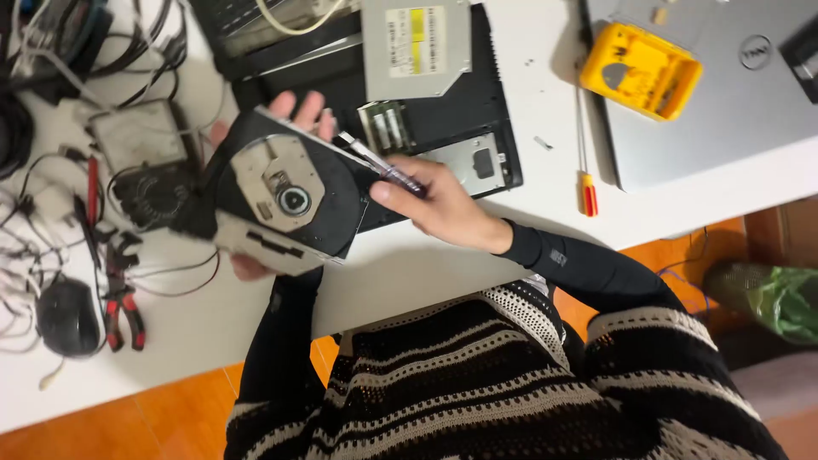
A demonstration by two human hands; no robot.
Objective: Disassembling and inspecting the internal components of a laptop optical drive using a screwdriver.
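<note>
My left hand (290, 115) holds a black optical disc drive (281, 196) from underneath, its opened tray with the round spindle facing up. My fingers show past its far edge and my palm below its near edge. My right hand (434, 200) grips a small screwdriver with a purple-grey handle (383, 166); its tip touches the drive's right edge. Both are held above a black laptop base (443, 111) lying open side up on the white table (409, 273).
A silver drive casing (416, 47) lies on the laptop base. A yellow parts tray (639, 68) sits on a closed silver laptop (724, 94). A red-handled screwdriver (588, 192), red pliers (123, 311), a black mouse (66, 317), a fan (153, 192) and several cables lie around.
</note>
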